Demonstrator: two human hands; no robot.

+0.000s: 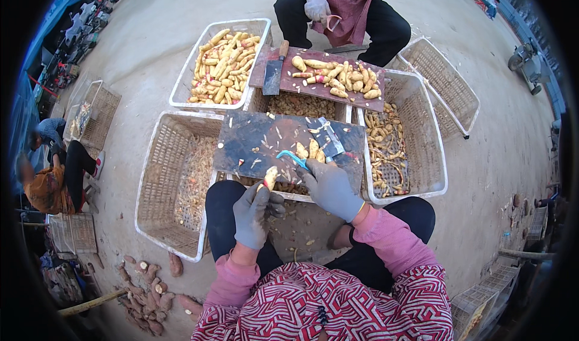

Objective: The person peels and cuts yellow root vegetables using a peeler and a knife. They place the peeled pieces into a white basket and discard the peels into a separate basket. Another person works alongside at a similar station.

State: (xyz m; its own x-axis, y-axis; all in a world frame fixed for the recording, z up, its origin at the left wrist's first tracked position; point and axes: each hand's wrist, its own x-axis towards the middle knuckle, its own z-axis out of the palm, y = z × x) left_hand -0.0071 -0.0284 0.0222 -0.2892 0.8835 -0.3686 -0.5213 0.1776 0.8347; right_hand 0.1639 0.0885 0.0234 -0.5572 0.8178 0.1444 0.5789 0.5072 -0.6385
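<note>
My left hand (255, 214), in a grey glove, grips a partly peeled root (270, 177), pale yellow with a red patch near my fingers. A blue-handled peeler (294, 158) is in my gloved right hand (334, 189), just right of the root. Both hands are above the near edge of a dark cutting board (253, 137). Beyond my right hand, several peeled roots (313, 148) rest on the board beside a cleaver (332, 137), whose handle end is partly hidden.
Plastic crates surround the boards: peeled roots fill one (175, 94), scraps lie in another (141, 191), thin pieces in a third (443, 178). Opposite, a person (316, 7) holds a peeler beside a reddish board (296, 81) with a cleaver (272, 76) and roots. Unpeeled roots (149, 302) lie on the floor.
</note>
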